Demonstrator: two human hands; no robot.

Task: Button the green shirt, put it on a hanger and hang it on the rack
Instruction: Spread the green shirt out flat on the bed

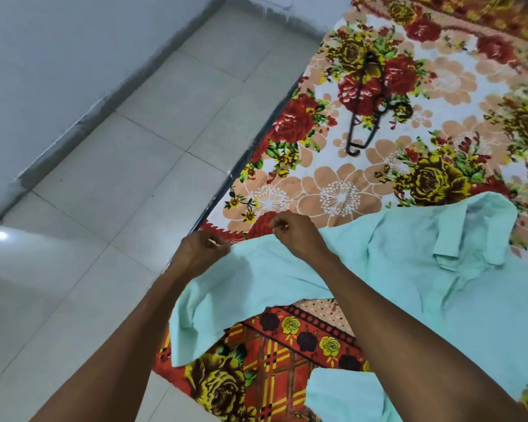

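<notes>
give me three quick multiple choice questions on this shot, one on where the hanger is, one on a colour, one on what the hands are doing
1. Where does the hanger lie?
A. on the floor tiles
B. on the blanket, beyond the shirt
C. on top of the shirt

2. What colour is the shirt?
A. pale green
B. dark blue
C. white

3. What are the left hand and right hand doing?
A. both lie flat and open on the tiles
B. one holds the hanger
C. both pinch the shirt's edge

Key: 1 B, the black hanger rests on the floral blanket, apart from the shirt. 2 A, the cloth is a light mint green. 3 C, both hands have curled fingers in a grip on the shirt's near edge, close to the blanket's border by the floor tiles.
</notes>
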